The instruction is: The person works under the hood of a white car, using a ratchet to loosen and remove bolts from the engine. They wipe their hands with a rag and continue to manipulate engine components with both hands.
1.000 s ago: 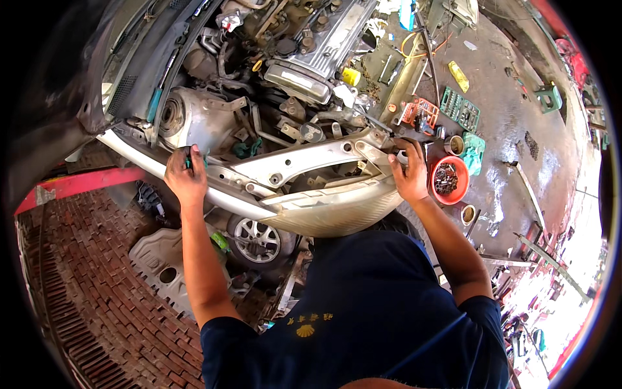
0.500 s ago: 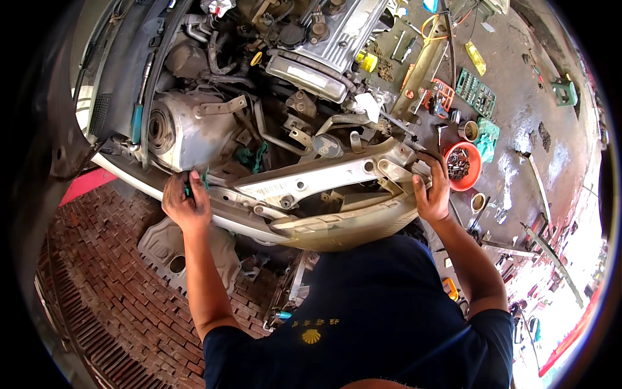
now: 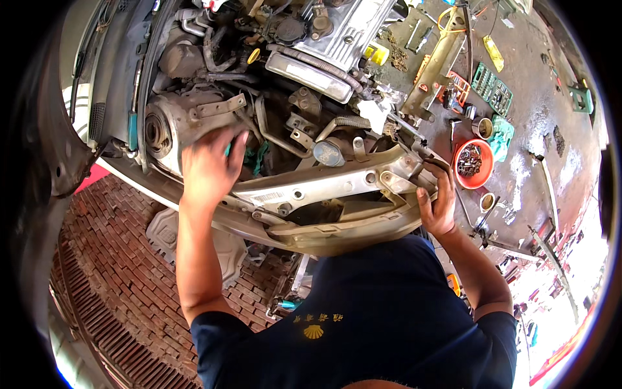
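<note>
In front of me is a car's engine bay, with a headlight point(image 3: 350, 235) set along its front edge under a silver metal crossbar point(image 3: 324, 184). My right hand point(image 3: 438, 206) grips the right end of the headlight, thumb and fingers curled against it. My left hand point(image 3: 208, 170) is raised over the bay's left side, beside the strut tower point(image 3: 159, 133). Motion smears its fingers; a bit of teal shows next to them, and I cannot make out whether it is held. A green cloth point(image 3: 259, 157) lies down in the bay, right of that hand.
The engine cover point(image 3: 343, 35) and a round reservoir cap point(image 3: 329, 153) lie beyond the crossbar. On the floor at right are a red bowl of small metal parts point(image 3: 473, 163), a green socket set point(image 3: 492, 89) and a teal cloth point(image 3: 501, 137). A grey plastic panel point(image 3: 223, 256) lies on the bricks.
My left hand has lifted off the front left edge and moved up and right, over the engine bay. My right hand stays on the headlight's end. The view has shifted slightly.
</note>
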A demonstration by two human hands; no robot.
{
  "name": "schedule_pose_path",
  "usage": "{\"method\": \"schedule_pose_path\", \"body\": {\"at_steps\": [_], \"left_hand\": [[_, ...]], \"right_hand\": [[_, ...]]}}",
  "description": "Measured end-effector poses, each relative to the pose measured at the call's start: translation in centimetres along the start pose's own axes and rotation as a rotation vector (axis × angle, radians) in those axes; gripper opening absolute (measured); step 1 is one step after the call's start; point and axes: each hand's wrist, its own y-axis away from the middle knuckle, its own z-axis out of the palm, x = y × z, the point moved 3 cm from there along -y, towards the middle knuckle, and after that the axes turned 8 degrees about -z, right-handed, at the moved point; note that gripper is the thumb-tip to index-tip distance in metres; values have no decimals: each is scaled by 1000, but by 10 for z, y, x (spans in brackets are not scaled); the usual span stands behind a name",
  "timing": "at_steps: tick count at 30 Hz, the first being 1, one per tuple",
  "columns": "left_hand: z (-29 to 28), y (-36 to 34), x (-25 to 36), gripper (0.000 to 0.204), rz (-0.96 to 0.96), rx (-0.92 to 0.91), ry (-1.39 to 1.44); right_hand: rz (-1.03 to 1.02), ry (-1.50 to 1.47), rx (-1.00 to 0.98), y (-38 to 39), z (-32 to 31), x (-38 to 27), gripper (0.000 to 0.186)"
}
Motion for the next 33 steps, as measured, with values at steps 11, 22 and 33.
{"method": "schedule_pose_path", "body": {"at_steps": [11, 22, 33], "left_hand": [[-37, -126, -64, 28, -204, 464, 367], [-70, -81, -77, 27, -133, 788, 351], [-67, -99, -76, 26, -51, 814, 286]], "right_hand": [[10, -42, -8, -3, 0, 4, 51], [-703, 35, -179, -137, 29, -137, 27], [-374, 302, -1123, -216, 298, -174, 27]]}}
